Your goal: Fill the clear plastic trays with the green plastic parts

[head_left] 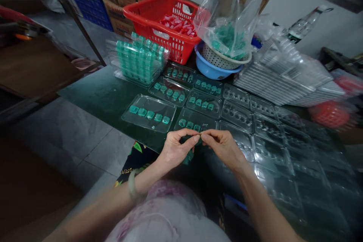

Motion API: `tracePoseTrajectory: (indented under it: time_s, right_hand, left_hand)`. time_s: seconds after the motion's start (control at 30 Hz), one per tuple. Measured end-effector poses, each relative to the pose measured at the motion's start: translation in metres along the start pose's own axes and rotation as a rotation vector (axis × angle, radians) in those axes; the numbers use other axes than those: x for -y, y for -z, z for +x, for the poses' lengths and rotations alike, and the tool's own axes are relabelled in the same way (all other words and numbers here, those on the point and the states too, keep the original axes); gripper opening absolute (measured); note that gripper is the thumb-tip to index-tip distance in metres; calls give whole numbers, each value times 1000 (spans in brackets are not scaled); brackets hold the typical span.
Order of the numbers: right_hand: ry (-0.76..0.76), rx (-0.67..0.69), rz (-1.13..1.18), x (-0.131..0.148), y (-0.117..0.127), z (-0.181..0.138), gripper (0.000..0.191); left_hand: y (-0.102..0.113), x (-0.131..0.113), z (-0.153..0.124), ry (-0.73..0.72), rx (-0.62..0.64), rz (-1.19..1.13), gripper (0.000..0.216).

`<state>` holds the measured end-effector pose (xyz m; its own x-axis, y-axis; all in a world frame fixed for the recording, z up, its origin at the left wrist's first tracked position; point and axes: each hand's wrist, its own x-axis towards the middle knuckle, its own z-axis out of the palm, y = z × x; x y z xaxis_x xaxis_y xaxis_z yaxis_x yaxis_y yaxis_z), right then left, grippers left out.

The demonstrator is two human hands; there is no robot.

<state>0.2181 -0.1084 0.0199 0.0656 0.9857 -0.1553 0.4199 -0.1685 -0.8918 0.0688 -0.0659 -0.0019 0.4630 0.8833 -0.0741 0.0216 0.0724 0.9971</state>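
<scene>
My left hand (177,147) is curled, with several small green plastic pieces (188,157) held in its palm. My right hand (222,147) pinches toward the left fingertips, and the two meet over a clear blister tray (195,121) that carries three green pieces. What sits between the fingertips is too small to make out. More clear trays with green pieces (149,113) lie in rows on the dark green table (96,94). Empty clear trays (266,136) spread to the right.
A stack of filled trays (140,60) stands at the back left. Behind it are a red basket (164,22) with red pieces, a blue bowl (211,70) holding a white strainer and a plastic bag of green pieces (227,38). Stacked empty trays (283,79) lie far right.
</scene>
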Motion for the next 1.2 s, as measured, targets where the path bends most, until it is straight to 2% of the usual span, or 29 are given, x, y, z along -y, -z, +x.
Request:
tracePoseTrajectory:
  time_s: [0.17, 0.23, 0.3, 0.37, 0.47, 0.6, 0.73, 0.83, 0.97, 1.07, 1.2]
  right_hand:
    - [61, 32, -57, -7, -2, -1, 22]
    - [94, -15, -135, -10, -6, -1, 22]
    - [110, -77, -199, -12, -9, -2, 22]
    - [108, -110, -187, -12, -12, -4, 22]
    - [109, -114, -35, -10, -14, -8, 24]
    - [188, -192, 91, -13, -15, -13, 26]
    - [231, -270, 24, -20, -16, -18, 21]
    - [233, -321, -22, -23, -14, -23, 18]
    - [155, -391, -40, -26, -7, -17, 17]
    - [135, -367, -160, -30, -1, 1, 19]
    - [180, -320, -418, -36, 8, 20, 19]
  left_hand:
    - [-3, 5, -1, -170, -52, 174, 18]
    - [-6, 7, -1, -261, -71, 252, 17]
    - [-9, 10, 1, -292, -93, 282, 16]
    - [-11, 12, 3, -208, -113, 220, 15]
    - [-11, 13, 7, 73, -98, -100, 16]
    - [-10, 8, 8, 379, 21, -535, 17]
    - [-10, 2, 6, 602, 134, -765, 12]
    - [-10, -3, 5, 656, 178, -793, 9]
    - [-5, -10, 3, 730, 265, -813, 8]
    - [0, -12, 0, 748, 271, -800, 6]
    - [9, -11, -2, 720, 247, -756, 5]
